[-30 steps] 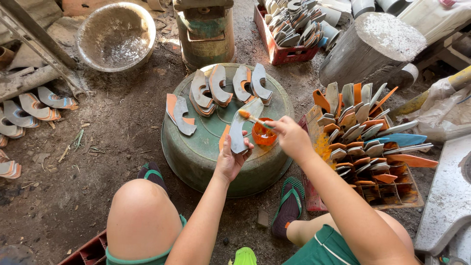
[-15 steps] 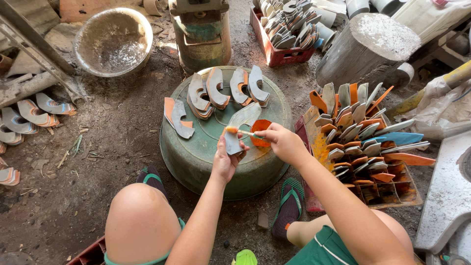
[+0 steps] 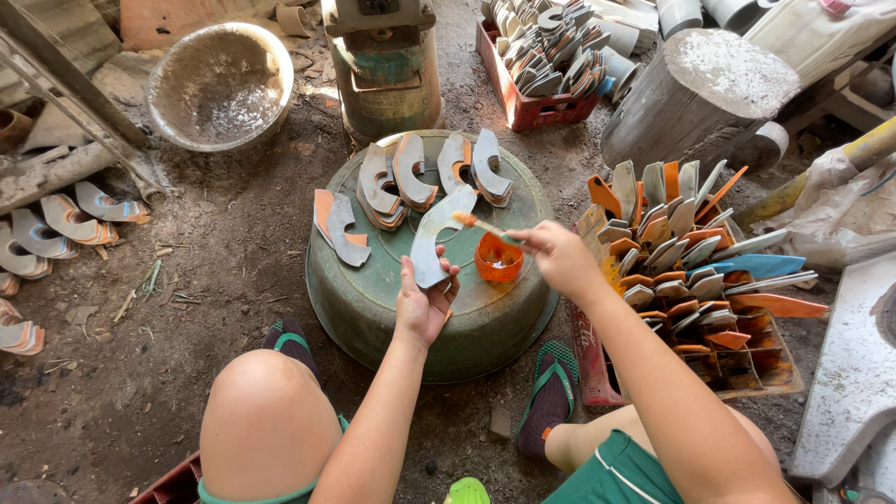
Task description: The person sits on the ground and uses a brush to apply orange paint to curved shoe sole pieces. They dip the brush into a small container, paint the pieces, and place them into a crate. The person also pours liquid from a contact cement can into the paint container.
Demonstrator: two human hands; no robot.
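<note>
My left hand (image 3: 422, 303) holds a curved grey sole piece (image 3: 437, 233) upright over an upturned green basin (image 3: 373, 313). My right hand (image 3: 558, 259) grips a small brush (image 3: 481, 225) whose orange tip touches the upper end of that piece. A small orange glue cup (image 3: 497, 259) stands on the basin between my hands. Several curved pieces (image 3: 411, 173) lie in small stacks on the far side of the basin, and one flat grey-and-orange piece (image 3: 340, 228) lies at its left.
A red crate (image 3: 695, 271) of orange and grey pieces stands at right. Another red crate (image 3: 546, 56) of pieces is at the back, beside a concrete block (image 3: 700, 93). A metal bowl (image 3: 219, 84) and a green canister (image 3: 383, 65) are beyond the basin. Loose pieces (image 3: 56, 224) lie on the dirt at left.
My left hand has raised and turned the grey piece so that it stands taller. The brush has moved from the orange cup up to the piece's top end.
</note>
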